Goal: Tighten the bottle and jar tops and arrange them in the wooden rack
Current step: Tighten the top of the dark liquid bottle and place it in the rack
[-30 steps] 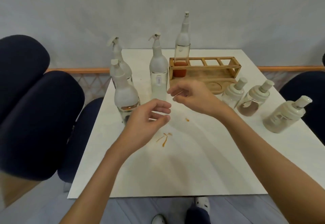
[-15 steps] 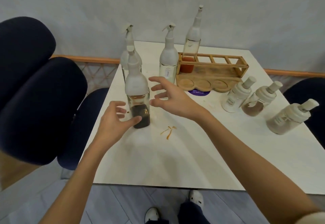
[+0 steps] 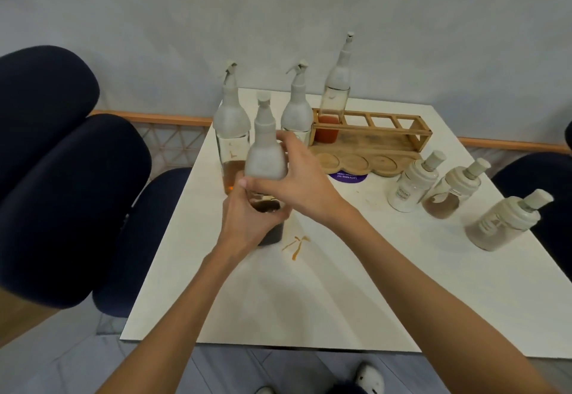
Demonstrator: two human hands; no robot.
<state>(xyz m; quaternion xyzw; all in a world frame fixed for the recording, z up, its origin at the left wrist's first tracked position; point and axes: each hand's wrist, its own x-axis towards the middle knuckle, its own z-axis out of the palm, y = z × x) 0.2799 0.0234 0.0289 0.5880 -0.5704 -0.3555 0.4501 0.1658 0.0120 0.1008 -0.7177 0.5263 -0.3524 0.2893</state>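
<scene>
**Glass bottle with frosted white pour top (image 3: 265,158): in hand for tightening**

Gripped low around the glass by left hand (image 3: 247,223); clasped round the white top by right hand (image 3: 300,183). Standing on white table (image 3: 309,300), near but outside slotted wooden rack (image 3: 371,143). Judged rigid, breakable, bottom-heavy, smooth enough to slip; best steadied at the body and twisted at the top. Filled low with dark liquid. In rack's leftmost slot, tall bottle of red liquid (image 3: 332,106); outside it, three white-capped powder jars (image 3: 408,186).

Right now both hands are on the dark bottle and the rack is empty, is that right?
No. The left hand and right hand do hold the dark bottle, but the rack is not empty: the head view shows a red bottle standing in its left end slot.
</scene>
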